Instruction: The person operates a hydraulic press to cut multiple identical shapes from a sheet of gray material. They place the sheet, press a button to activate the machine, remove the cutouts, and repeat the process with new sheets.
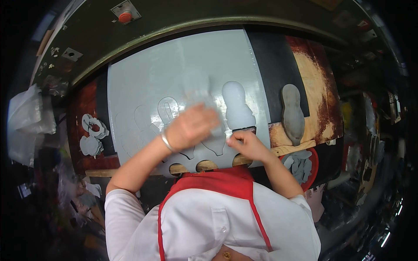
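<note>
A large pale grey sheet [143, 69] lies in front of me, with several sole-shaped outlines cut into it. My left hand [193, 126], a metal bangle at its wrist, is over the middle of the sheet. Motion smears its fingers, and a pale blurred shape [198, 85] shows just beyond them. By the sheet's near edge, my right hand [250, 145] has thumb and fingers pinched together beside a cut outline. What they grip, if anything, is too small to name. Farther up, a pale sole-shaped piece [237, 104] lies on the sheet.
A dark sole-shaped block [292, 115] rests on the worn wooden board at right. Below it stands a red tub [314, 167] of grey offcuts. Small cut pieces [92, 135] are piled at left. A green machine beam with a red button [125, 17] spans the far side.
</note>
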